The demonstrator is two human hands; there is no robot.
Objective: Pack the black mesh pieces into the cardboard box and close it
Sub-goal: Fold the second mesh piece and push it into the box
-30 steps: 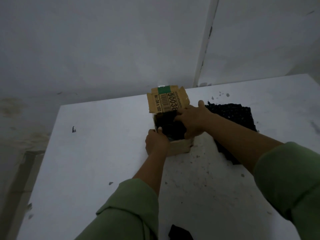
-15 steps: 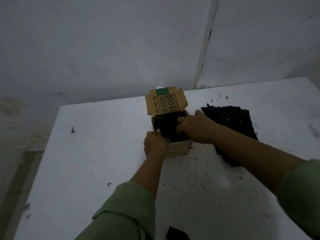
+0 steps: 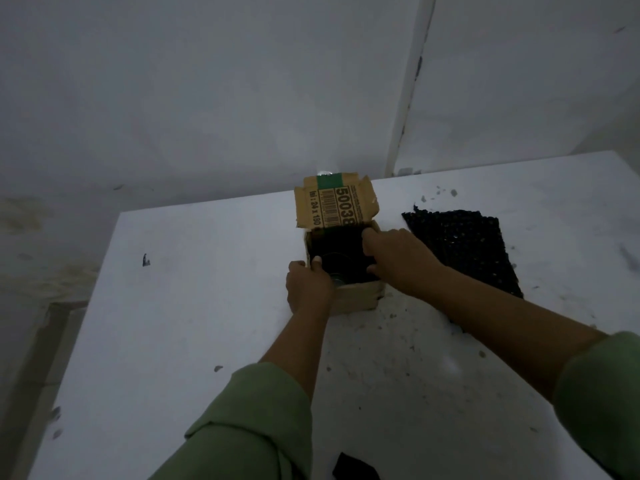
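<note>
A small cardboard box (image 3: 360,297) stands on the white table, its printed lid flap (image 3: 334,204) raised at the back. Black mesh (image 3: 341,252) fills its dark inside. My left hand (image 3: 308,284) grips the box's near left corner, thumb over the rim. My right hand (image 3: 398,258) lies over the box's right wall, with its fingers curled down into the opening on the mesh. A flat stack of black mesh pieces (image 3: 464,247) lies on the table just right of the box, partly hidden by my right forearm.
Black crumbs speckle the white table (image 3: 194,306) in front of and right of the box. A small black scrap (image 3: 355,471) lies at the near edge. Grey walls stand close behind the table; its left edge drops to the floor.
My right hand has slid from over the box's middle to its right wall, uncovering more of the dark inside. The left hand has kept its hold on the corner.
</note>
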